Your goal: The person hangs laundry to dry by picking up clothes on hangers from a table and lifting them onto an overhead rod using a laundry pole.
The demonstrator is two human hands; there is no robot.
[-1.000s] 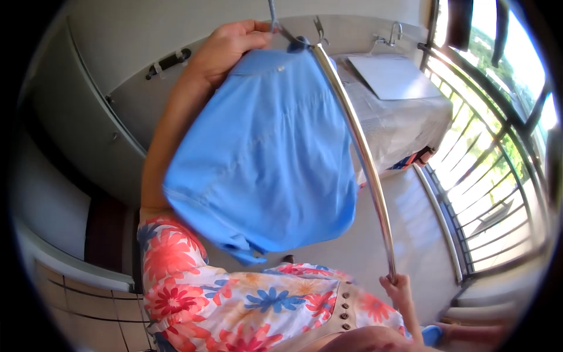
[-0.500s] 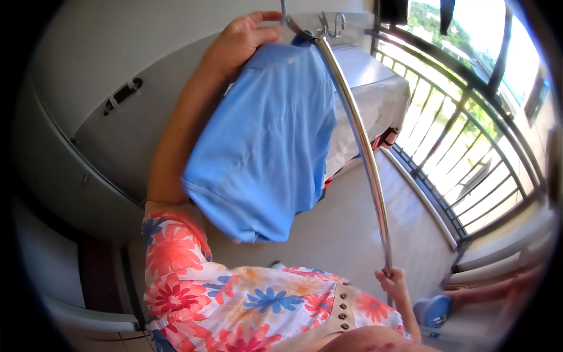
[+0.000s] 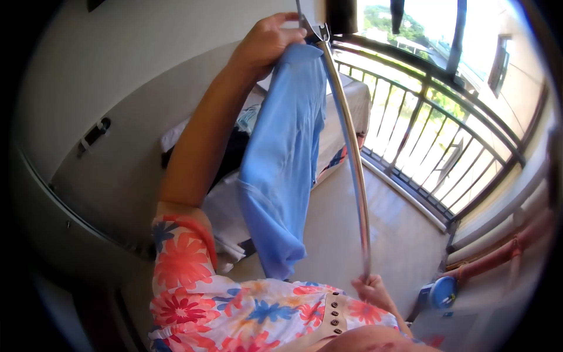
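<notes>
A blue garment [image 3: 281,158] hangs in front of me from a hanger [image 3: 309,24], most of which the cloth hides. My left hand [image 3: 272,40] is raised at the garment's top, fingers curled by the hanger's hook; exactly what they pinch is partly hidden. Low on the right, my right hand [image 3: 374,293] is closed around the lower end of a long shiny metal clothes pole [image 3: 352,141]. The pole's forked tip is up at the hanger, beside the left hand.
Behind the garment stands a covered surface [image 3: 355,105], with dark and white cloths [image 3: 229,202] to its left. A black railing [image 3: 419,105] runs along the right. A blue bucket-like object [image 3: 443,291] and pipes [image 3: 498,258] are at lower right.
The view has turned right. The blue garment has swung to look narrower, uncovering the cloths behind it. My left hand has come closer to the fork; my right hand still grips the pole.
</notes>
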